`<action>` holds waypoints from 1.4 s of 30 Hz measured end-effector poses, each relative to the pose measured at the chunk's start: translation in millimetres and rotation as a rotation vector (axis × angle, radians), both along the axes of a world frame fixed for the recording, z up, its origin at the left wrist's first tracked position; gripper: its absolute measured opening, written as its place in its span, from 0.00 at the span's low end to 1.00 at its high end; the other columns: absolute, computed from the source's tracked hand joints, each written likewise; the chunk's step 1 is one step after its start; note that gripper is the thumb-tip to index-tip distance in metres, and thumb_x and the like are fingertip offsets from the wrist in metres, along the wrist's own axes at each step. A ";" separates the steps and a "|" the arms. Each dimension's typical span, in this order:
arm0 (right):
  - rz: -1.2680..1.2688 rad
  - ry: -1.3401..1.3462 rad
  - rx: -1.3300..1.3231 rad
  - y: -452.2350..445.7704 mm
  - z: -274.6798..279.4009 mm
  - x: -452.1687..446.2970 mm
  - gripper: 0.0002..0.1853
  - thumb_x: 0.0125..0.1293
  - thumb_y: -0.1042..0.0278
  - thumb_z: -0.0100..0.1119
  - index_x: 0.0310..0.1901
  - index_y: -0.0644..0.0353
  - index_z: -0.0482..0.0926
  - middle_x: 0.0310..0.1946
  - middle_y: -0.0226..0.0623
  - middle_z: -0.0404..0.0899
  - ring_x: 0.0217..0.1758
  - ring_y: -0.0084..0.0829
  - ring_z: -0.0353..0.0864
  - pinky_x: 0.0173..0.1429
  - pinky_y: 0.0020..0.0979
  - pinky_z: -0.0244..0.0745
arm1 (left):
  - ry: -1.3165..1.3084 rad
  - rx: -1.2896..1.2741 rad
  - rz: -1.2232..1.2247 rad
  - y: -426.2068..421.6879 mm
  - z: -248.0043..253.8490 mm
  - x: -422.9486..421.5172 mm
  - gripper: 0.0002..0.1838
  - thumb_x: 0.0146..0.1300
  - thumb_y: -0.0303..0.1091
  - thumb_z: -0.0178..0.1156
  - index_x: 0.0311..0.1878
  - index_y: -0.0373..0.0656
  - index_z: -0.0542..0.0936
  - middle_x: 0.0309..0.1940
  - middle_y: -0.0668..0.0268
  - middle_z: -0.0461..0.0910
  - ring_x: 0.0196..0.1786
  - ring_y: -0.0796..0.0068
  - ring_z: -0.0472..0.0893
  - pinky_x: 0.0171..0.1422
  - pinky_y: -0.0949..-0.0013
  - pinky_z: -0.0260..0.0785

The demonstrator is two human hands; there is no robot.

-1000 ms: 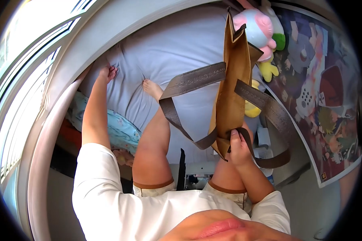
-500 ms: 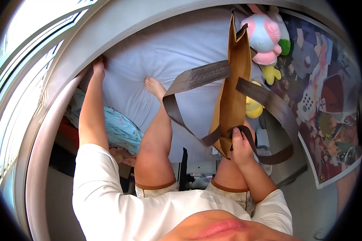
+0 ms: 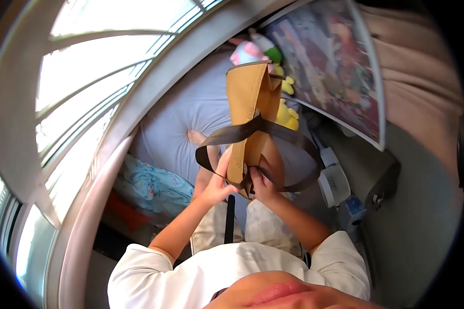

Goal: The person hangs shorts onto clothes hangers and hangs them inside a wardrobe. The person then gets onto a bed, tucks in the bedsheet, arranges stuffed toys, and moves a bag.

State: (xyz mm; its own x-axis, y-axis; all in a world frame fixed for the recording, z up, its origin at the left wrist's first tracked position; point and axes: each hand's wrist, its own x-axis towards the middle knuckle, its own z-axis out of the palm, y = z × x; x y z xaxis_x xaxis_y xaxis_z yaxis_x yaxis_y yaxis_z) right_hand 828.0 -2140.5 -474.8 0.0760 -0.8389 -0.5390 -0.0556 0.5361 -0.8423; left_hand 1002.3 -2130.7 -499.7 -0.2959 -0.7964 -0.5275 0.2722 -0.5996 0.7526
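A tan tote bag (image 3: 253,108) with a dark band along its far rim stands out in front of my lap, narrow and partly folded. Its wide dark brown straps (image 3: 227,135) loop out on both sides. My left hand (image 3: 217,186) holds the bag's near left side, its fingers along the outer face and the thumb below. At the near right corner, my right hand (image 3: 263,186) pinches the bag's edge by the base of a strap. What lies inside the bag is hidden.
Under my legs is a bed with a pale lavender sheet (image 3: 170,108). A bunched light blue cloth (image 3: 152,180) lies at the left. Plush toys (image 3: 287,116) sit behind the bag. A white fan-like device (image 3: 334,184) and a large poster (image 3: 327,67) are at the right, windows (image 3: 113,56) at the left.
My left hand has left the bed's far left edge and now holds the bag. The bag has turned and moved towards my middle, with my right hand still on it. My view has rotated.
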 end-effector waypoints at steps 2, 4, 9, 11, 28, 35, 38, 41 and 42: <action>-0.101 -0.283 -0.067 -5.0 44.7 -16.7 0.21 0.76 0.64 0.47 0.62 0.70 0.72 0.67 0.50 0.70 0.71 0.46 0.68 0.74 0.39 0.60 | -0.114 -0.157 -0.158 -11.5 60.5 -21.9 0.57 0.48 0.50 0.79 0.76 0.38 0.57 0.64 0.60 0.70 0.69 0.61 0.69 0.75 0.60 0.58; 0.013 -0.281 -0.299 -27.1 96.4 -38.9 0.36 0.78 0.40 0.33 0.65 0.67 0.74 0.72 0.55 0.64 0.76 0.51 0.61 0.78 0.45 0.52 | -0.257 -0.197 -0.392 -17.8 98.0 -36.5 0.53 0.51 0.41 0.78 0.74 0.38 0.56 0.64 0.58 0.69 0.69 0.61 0.69 0.72 0.61 0.60; -0.067 0.215 -0.615 -44.3 204.5 -115.8 0.33 0.74 0.39 0.43 0.62 0.63 0.77 0.74 0.58 0.60 0.76 0.55 0.59 0.78 0.49 0.50 | -0.370 -0.491 -0.319 -65.8 201.2 -94.5 0.23 0.69 0.22 0.54 0.66 0.37 0.65 0.55 0.61 0.76 0.59 0.70 0.75 0.63 0.69 0.68; -0.212 0.437 -0.641 -28.8 219.0 -144.4 0.38 0.66 0.52 0.65 0.72 0.63 0.64 0.74 0.57 0.57 0.75 0.56 0.60 0.77 0.48 0.52 | -0.331 -0.475 -0.448 -64.1 233.2 -121.7 0.26 0.64 0.18 0.52 0.66 0.36 0.66 0.55 0.58 0.76 0.60 0.67 0.75 0.65 0.67 0.67; -0.712 0.601 -0.488 37.0 219.2 -281.1 0.39 0.53 0.63 0.77 0.62 0.65 0.66 0.52 0.48 0.76 0.56 0.43 0.79 0.60 0.41 0.74 | -0.087 -0.581 -0.997 -117.8 364.8 -373.2 0.33 0.60 0.20 0.53 0.72 0.45 0.68 0.60 0.48 0.79 0.64 0.54 0.78 0.66 0.62 0.70; -0.503 0.825 -0.881 -142.4 208.8 -391.9 0.38 0.60 0.54 0.71 0.69 0.59 0.66 0.65 0.52 0.70 0.66 0.52 0.72 0.65 0.46 0.71 | -0.166 -0.537 -0.557 -207.2 297.3 -404.3 0.20 0.71 0.33 0.59 0.64 0.42 0.73 0.55 0.61 0.80 0.59 0.68 0.78 0.59 0.67 0.70; -0.255 0.962 -0.775 -190.7 145.9 -412.4 0.36 0.67 0.52 0.64 0.72 0.56 0.64 0.65 0.49 0.71 0.66 0.50 0.72 0.68 0.45 0.69 | -0.013 -0.337 -0.528 -209.7 326.1 -359.8 0.19 0.74 0.35 0.57 0.66 0.46 0.74 0.56 0.68 0.80 0.61 0.75 0.76 0.59 0.71 0.69; 0.065 0.904 -0.324 -232.0 104.7 -423.4 0.34 0.71 0.50 0.58 0.73 0.56 0.64 0.65 0.48 0.72 0.68 0.47 0.72 0.69 0.45 0.69 | -0.129 -0.278 -0.653 -178.5 337.7 -291.4 0.19 0.77 0.36 0.50 0.67 0.46 0.74 0.61 0.69 0.78 0.59 0.75 0.77 0.60 0.70 0.71; 0.103 0.894 -0.352 -240.8 101.6 -421.4 0.34 0.71 0.50 0.58 0.73 0.56 0.64 0.65 0.48 0.72 0.68 0.47 0.72 0.69 0.45 0.69 | -0.213 -0.247 -0.635 -157.0 320.7 -261.0 0.19 0.77 0.34 0.48 0.68 0.45 0.74 0.64 0.69 0.77 0.59 0.75 0.78 0.60 0.70 0.72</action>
